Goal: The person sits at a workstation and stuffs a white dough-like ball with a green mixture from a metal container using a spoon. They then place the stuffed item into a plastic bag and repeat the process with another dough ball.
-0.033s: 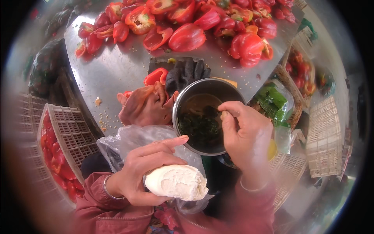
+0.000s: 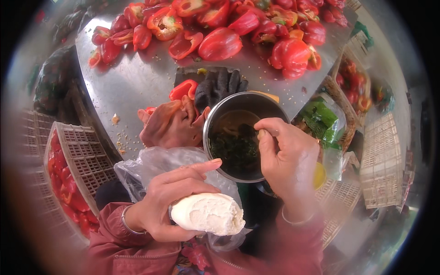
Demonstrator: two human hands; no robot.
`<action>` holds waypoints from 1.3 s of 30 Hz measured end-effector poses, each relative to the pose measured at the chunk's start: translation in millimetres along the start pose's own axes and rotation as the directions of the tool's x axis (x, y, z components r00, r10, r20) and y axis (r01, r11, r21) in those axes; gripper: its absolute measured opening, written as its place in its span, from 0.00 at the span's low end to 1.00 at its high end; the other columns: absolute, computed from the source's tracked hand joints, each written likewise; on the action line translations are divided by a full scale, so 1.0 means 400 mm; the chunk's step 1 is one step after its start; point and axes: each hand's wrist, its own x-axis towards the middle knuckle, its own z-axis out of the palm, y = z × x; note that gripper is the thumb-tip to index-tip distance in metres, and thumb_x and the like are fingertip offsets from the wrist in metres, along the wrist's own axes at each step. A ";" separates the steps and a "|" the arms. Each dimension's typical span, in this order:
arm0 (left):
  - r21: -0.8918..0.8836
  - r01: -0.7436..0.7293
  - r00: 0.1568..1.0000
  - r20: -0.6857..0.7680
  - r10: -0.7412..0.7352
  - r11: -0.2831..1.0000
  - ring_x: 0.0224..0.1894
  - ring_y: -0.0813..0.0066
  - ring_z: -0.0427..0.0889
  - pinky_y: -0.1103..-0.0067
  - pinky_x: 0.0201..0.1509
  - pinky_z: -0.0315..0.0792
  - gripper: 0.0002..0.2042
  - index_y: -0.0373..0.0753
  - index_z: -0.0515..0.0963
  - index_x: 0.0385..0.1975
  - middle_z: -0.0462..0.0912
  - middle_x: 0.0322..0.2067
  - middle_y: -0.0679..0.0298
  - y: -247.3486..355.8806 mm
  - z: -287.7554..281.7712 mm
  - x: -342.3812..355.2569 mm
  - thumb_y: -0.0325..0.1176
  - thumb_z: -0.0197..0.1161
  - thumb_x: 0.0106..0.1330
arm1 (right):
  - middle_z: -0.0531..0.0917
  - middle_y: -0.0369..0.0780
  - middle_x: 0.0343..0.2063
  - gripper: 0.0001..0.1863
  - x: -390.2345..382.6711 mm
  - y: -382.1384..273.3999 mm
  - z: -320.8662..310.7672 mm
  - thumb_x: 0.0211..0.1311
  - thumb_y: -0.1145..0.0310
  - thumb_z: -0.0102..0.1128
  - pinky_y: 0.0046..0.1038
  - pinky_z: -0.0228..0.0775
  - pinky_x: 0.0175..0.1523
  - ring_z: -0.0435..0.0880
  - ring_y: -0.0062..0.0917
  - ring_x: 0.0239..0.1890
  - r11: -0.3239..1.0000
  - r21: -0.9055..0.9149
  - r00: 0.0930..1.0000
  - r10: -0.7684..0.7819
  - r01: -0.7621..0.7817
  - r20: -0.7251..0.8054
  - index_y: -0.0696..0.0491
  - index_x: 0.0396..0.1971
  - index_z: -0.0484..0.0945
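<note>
My left hand (image 2: 167, 199) is closed round a white steamed bun (image 2: 208, 214) with a rough, bitten-looking end. Its forefinger stretches out to the rim of a round metal pot (image 2: 207, 137). In the pot is a brownish soup (image 2: 233, 121) with dark green leaves. Over the pot's right side, my right hand (image 2: 291, 158) pinches thumb and forefinger together; what they hold is hidden. Beside the pot lie reddish-orange rubber gloves (image 2: 167, 126) and a dark knit glove (image 2: 217, 89). A crumpled clear plastic bag (image 2: 156, 165) spreads below the rubber gloves.
Halved red peppers (image 2: 220, 44) are heaped along the far part of the metal table (image 2: 110, 87), with seeds scattered about. Plastic crates (image 2: 85, 151) of red peppers stand at the left. More crates (image 2: 380, 160) and a bag of green pieces (image 2: 321, 117) are at the right.
My right hand has shifted very slightly to the left over the pot. My left hand and the bun have stayed in place.
</note>
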 end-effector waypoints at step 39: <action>-0.065 -0.020 1.000 0.007 0.020 0.998 0.51 0.50 0.86 0.52 0.76 0.60 0.27 0.25 0.83 0.42 0.86 0.37 0.49 -0.014 0.002 -0.003 0.38 0.73 0.43 | 0.86 0.40 0.25 0.09 0.038 -0.004 -0.017 0.73 0.73 0.51 0.14 0.67 0.23 0.80 0.14 0.20 0.495 0.645 0.778 0.569 -0.583 0.266 0.59 0.38 0.81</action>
